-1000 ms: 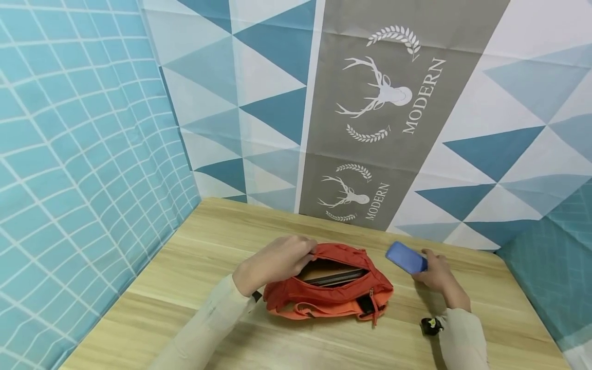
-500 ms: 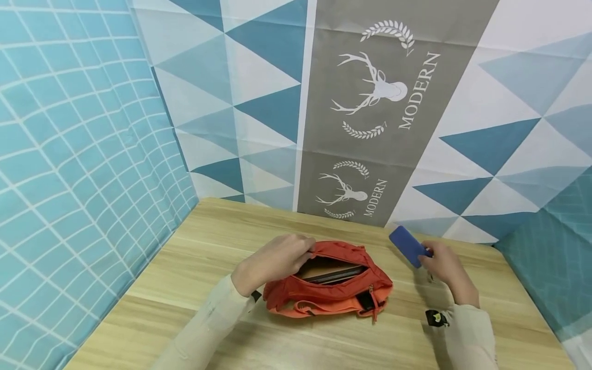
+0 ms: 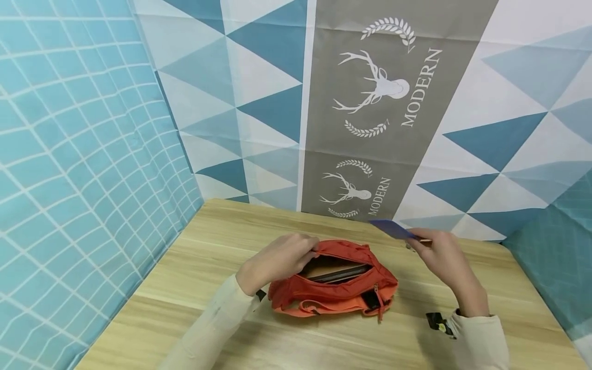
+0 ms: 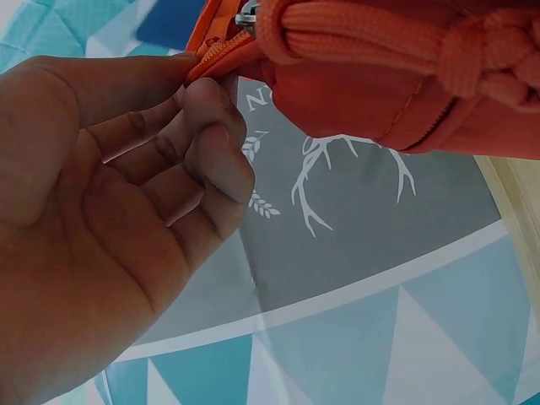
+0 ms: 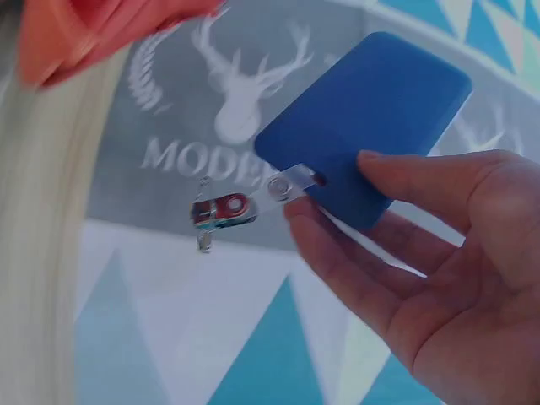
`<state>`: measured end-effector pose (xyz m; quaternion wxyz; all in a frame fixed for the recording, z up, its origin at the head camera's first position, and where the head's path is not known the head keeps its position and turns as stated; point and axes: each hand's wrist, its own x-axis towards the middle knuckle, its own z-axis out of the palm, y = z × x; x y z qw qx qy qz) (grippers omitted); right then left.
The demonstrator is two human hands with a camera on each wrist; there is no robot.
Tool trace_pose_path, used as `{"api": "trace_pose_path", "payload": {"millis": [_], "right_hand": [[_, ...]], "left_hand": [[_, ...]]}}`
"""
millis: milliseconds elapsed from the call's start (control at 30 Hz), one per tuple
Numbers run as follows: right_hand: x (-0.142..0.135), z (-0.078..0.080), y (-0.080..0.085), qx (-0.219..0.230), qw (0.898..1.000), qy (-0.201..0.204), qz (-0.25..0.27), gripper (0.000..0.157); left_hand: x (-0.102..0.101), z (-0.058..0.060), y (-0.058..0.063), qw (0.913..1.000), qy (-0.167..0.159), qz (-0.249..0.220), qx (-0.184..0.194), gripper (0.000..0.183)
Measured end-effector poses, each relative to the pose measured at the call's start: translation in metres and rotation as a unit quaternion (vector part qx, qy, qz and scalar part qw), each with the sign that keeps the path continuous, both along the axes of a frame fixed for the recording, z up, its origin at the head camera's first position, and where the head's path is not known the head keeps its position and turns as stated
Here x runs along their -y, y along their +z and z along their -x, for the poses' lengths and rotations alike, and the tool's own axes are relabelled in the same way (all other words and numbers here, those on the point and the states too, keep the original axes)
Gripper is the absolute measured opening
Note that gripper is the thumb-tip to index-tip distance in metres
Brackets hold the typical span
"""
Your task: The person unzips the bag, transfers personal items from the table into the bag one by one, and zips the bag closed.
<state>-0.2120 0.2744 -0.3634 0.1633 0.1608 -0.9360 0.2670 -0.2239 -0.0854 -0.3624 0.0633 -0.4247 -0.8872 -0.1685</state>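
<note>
A red waist bag [image 3: 342, 295] with orange straps lies on the table, its zipped mouth held wide. My left hand [image 3: 277, 259] pinches the zipper edge at the bag's left end; in the left wrist view the thumb [image 4: 126, 80] and fingertips meet on that edge. Inside the mouth, a dark flat item [image 3: 339, 274] shows, mostly hidden. Right of the bag, my right hand [image 3: 446, 257] holds a blue badge holder [image 5: 363, 126] by one end, above the table. From its slot hangs a clear strap with a metal clip [image 5: 224, 211].
The wooden table [image 3: 208, 236] runs back to a patterned cloth wall [image 3: 268, 103] with deer prints. A blue checked cloth [image 3: 83, 154] rises along the left edge, and a teal cloth [image 3: 555, 246] lies along the right.
My right hand has raised the badge holder off the back right of the table and tilted it, so it now appears nearly edge-on. The left hand keeps its hold on the bag.
</note>
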Motion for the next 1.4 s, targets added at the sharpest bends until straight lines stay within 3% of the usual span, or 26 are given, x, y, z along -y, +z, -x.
{"api": "trace_pose_path", "payload": {"millis": [133, 267, 367, 500, 600, 667, 833, 933, 1067, 1400], "right_hand": [[0.022, -0.008, 0.009, -0.08, 0.996, 0.043, -0.003, 0.018], [0.048, -0.02, 0.009, -0.139, 0.985, 0.103, -0.01, 0.033], [0.07, -0.033, 0.004, -0.151, 0.974, 0.169, -0.002, 0.038], [0.093, -0.049, -0.003, -0.179, 0.953, 0.246, 0.01, 0.024], [0.105, -0.058, -0.01, -0.197, 0.942, 0.273, -0.001, 0.033], [0.11, -0.063, -0.016, -0.202, 0.94, 0.274, -0.03, 0.024], [0.12, -0.066, -0.035, -0.224, 0.936, 0.246, -0.118, 0.059], [0.123, -0.062, -0.044, -0.222, 0.939, 0.229, -0.131, 0.052], [0.123, -0.056, -0.052, -0.196, 0.95, 0.199, -0.142, 0.041], [0.12, -0.055, -0.053, -0.15, 0.968, 0.087, -0.184, 0.025]], "left_hand": [[0.001, 0.001, -0.001, 0.9999, 0.006, -0.004, -0.01, 0.008], [0.0, 0.002, -0.002, 0.9998, 0.004, -0.01, -0.014, 0.008], [0.0, 0.003, -0.002, 0.9999, 0.008, -0.004, -0.011, 0.009], [-0.001, 0.003, -0.002, 0.9998, 0.018, 0.007, -0.006, 0.009], [-0.002, 0.003, 0.0, 0.9997, 0.021, 0.009, -0.006, 0.008], [-0.002, 0.003, 0.001, 0.9997, 0.02, 0.008, -0.007, 0.007], [-0.003, 0.002, 0.0, 0.9998, 0.014, 0.005, -0.012, 0.006], [-0.003, 0.002, -0.001, 0.9998, 0.012, 0.006, -0.012, 0.007], [-0.002, 0.002, -0.002, 0.9999, 0.007, 0.005, -0.013, 0.007], [-0.002, 0.002, -0.002, 0.9999, -0.001, -0.005, -0.015, 0.004]]}}
